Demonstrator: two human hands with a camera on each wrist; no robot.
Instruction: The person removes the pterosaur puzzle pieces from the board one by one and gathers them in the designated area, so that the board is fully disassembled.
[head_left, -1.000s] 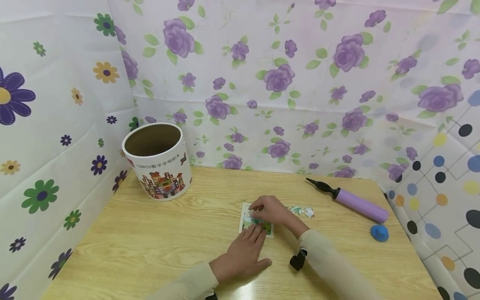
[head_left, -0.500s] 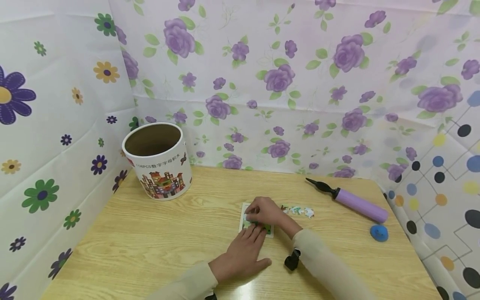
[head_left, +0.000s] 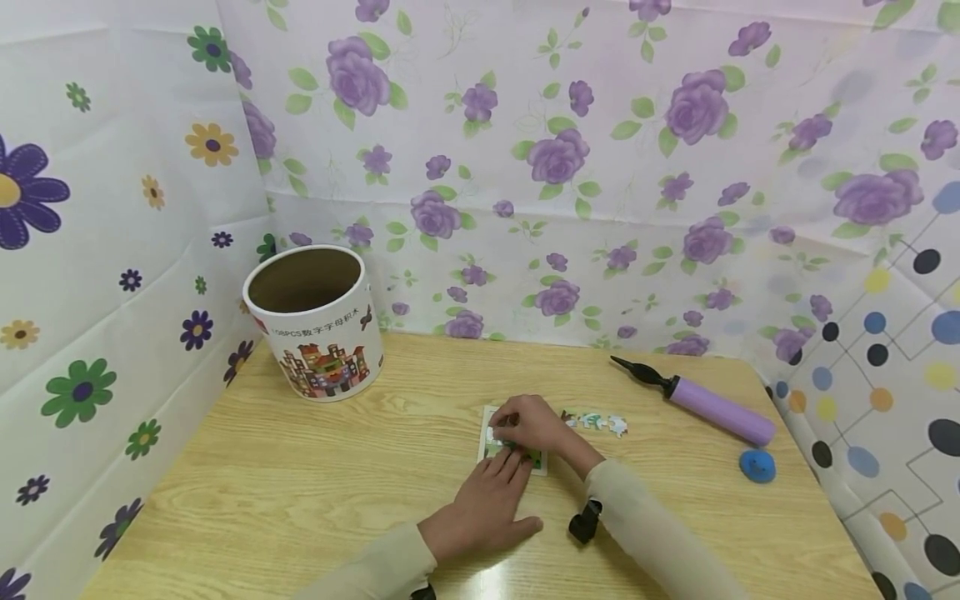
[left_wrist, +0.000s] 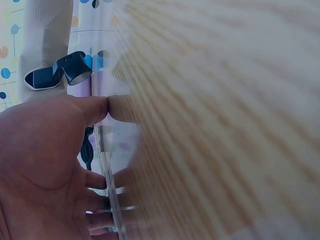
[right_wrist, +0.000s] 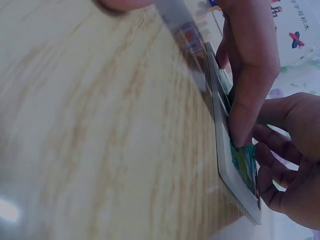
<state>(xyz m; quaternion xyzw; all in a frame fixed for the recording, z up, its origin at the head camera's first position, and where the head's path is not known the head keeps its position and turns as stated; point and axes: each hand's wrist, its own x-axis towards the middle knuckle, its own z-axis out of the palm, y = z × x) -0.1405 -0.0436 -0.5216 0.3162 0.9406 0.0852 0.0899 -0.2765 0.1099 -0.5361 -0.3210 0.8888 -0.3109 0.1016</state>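
Note:
A small picture jigsaw in a white-edged tray (head_left: 543, 468) lies flat on the table, its middle mostly covered by both hands. My left hand (head_left: 480, 507) rests on its near part with straight fingers, thumb spread out on the wood. Above the upper part of the tray, my right hand (head_left: 534, 423) bends its thumb and fingers down and pinches a pale puzzle piece (head_left: 494, 434), only partly visible. From the right wrist view, the tray's edge (right_wrist: 218, 145) shows with fingertips on the green picture. Several loose puzzle pieces (head_left: 592, 421) lie just right of the right hand.
A white printed bucket (head_left: 330, 354) stands at the back left. Toward the right lie a purple hand pump (head_left: 720, 409) with a black nozzle and a blue round knob-like piece (head_left: 758, 466). Patterned cloth (head_left: 480, 183) hangs behind the table and along both sides.
Over the last second my right hand has shifted slightly left over the tray, uncovering more of the loose pieces. Its fingers have barely moved since half a second ago. The left hand stays put.

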